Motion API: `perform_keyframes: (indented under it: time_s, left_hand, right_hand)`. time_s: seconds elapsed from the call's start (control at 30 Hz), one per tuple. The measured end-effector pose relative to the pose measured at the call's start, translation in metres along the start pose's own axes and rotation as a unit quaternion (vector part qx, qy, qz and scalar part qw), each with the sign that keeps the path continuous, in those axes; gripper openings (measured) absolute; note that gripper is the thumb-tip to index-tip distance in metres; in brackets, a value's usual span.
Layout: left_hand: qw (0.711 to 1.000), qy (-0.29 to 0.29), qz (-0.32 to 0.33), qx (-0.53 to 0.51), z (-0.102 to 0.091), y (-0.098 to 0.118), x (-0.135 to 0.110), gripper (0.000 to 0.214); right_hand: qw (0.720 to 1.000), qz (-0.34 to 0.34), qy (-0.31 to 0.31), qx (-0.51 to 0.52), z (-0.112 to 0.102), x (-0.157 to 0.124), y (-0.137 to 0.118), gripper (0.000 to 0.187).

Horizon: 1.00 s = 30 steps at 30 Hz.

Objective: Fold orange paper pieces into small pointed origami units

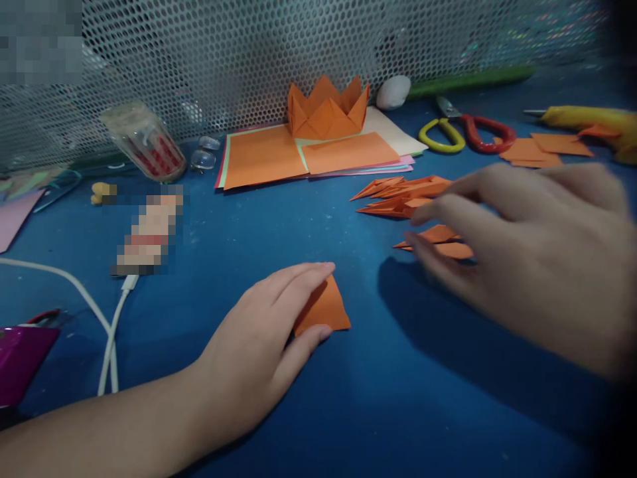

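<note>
Head view: left hand (263, 325) holds orange paper (329, 307) against worktop (378, 385), likely steadying it; right hand (527, 245), fingers parted, near folded spikes (415, 190).

on the table (348, 411) before you, a paper piece (332, 309) lies at twelve o'clock beneath your left hand (271, 322). behind it, a paper crown (328, 113) sits on stacked sheets (263, 156). at one o'clock, folded papers (393, 209) lie near your right hand (522, 245), scissors (468, 126) behind them. a jar (149, 146) is at eleven.
</note>
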State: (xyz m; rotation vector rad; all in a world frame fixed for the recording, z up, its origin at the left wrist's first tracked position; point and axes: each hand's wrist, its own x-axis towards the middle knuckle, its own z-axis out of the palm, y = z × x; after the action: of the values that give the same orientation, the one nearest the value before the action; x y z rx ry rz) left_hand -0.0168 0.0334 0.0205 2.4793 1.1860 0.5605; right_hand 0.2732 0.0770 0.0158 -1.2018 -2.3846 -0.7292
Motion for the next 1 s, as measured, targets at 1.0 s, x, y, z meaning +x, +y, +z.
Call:
perform_keyframes:
  time_s: [1.0]
  left_hand:
    - [0.950,0.052,-0.129,-0.279,-0.001,0.009,0.009,0.028]
  right_hand:
    - [0.850,0.094,-0.066,0.514,-0.003,0.006,-0.044,0.008]
